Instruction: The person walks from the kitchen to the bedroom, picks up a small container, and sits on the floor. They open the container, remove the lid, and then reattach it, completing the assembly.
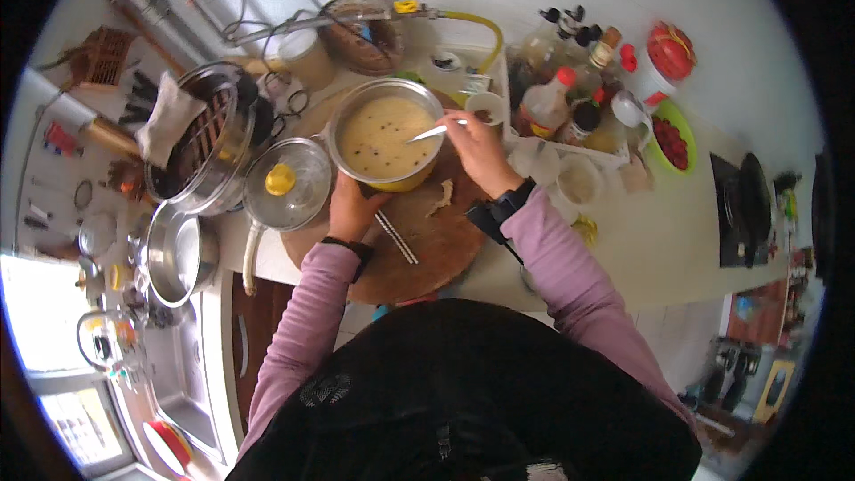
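A steel-rimmed pot [337, 144] with a yellow lower side holds pale yellow liquid [383, 129] dotted with small dark bits. It stands on a round wooden board [427, 258]. My left hand [353, 209] is closed against the pot's near left side, some fingers hidden by it. My right hand [481, 153] grips a spoon [429, 134] at the pot's right rim; the spoon's lower end dips into the liquid, hidden. A pair of chopsticks [396, 238] lies on the board by my left wrist, and a pale, irregular scrap [441, 199] lies to their right.
Left of the pot is a glass lid [307, 187] with a yellow knob. Farther left stand a steamer pot [209, 183] and a steel basin [181, 254]. Several bottles fill a white tray [592, 154] at the back right, beside a green bowl [688, 134] of red fruit.
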Tool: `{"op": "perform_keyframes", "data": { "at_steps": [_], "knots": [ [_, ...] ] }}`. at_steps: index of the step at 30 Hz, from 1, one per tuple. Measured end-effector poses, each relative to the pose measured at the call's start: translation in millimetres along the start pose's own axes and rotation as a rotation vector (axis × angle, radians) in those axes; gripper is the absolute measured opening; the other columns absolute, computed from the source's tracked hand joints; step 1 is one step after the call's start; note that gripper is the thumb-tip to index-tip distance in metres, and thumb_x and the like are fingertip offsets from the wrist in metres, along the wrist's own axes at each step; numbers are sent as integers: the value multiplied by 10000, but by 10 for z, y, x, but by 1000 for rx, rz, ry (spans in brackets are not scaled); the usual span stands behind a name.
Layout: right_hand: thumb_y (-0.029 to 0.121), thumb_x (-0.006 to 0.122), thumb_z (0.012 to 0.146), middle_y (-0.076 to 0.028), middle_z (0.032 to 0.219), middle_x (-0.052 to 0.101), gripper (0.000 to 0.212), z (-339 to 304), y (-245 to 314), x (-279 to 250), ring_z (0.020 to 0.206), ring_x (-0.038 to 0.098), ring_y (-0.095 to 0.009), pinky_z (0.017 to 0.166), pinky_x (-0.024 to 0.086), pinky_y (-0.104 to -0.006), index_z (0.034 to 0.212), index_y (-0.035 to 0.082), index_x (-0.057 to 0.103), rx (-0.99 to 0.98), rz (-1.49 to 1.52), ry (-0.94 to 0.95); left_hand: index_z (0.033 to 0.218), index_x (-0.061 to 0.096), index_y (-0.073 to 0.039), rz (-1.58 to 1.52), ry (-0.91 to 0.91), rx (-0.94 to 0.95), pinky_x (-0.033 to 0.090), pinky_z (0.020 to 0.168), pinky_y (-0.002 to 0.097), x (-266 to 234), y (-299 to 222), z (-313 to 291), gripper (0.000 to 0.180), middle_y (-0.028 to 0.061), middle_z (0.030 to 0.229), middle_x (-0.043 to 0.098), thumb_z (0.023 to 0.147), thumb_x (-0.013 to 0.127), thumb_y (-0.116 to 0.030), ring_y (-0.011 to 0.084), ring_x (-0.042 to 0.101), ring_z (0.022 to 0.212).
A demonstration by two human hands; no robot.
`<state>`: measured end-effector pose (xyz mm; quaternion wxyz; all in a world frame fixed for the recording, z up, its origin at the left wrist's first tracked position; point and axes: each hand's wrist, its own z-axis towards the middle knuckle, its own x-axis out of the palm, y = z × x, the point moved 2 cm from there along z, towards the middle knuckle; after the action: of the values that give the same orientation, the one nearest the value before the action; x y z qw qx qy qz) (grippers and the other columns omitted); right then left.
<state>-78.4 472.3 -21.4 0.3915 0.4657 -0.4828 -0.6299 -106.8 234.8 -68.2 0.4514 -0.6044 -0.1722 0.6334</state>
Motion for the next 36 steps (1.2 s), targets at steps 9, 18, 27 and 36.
{"op": "perform_keyframes", "data": {
  "at_steps": [9,18,27,36],
  "knots": [
    [237,692,717,-91,1171,537,171,-665,570,247,1077,512,-284,905,389,-429,859,144,672,-843,-818,-112,1370,345,-30,-171,39,-26,500,728,288,-359,45,-627,628,130,1085,604,827,660,-43,203,607,947],
    [194,728,716,-97,1179,511,446,-1531,581,399,1038,533,-281,863,429,-436,1127,100,585,-626,-713,-124,1100,599,-4,-406,763,86,496,660,256,-243,-507,-1313,231,82,874,658,870,613,-21,139,649,794],
    [210,579,847,-98,859,609,157,-3688,162,-948,819,593,-300,695,472,-423,932,87,625,111,-925,-285,959,672,-24,-227,1214,431,506,632,294,688,-1379,-1462,119,111,797,669,861,641,-86,185,652,700],
    [226,541,890,-101,905,634,187,-6481,47,-2106,906,606,-299,769,497,-417,955,79,635,687,-898,-713,1041,653,-40,-166,1574,811,526,702,319,2769,-3046,-2809,209,134,901,680,853,646,-129,223,662,747]
  ]
}}
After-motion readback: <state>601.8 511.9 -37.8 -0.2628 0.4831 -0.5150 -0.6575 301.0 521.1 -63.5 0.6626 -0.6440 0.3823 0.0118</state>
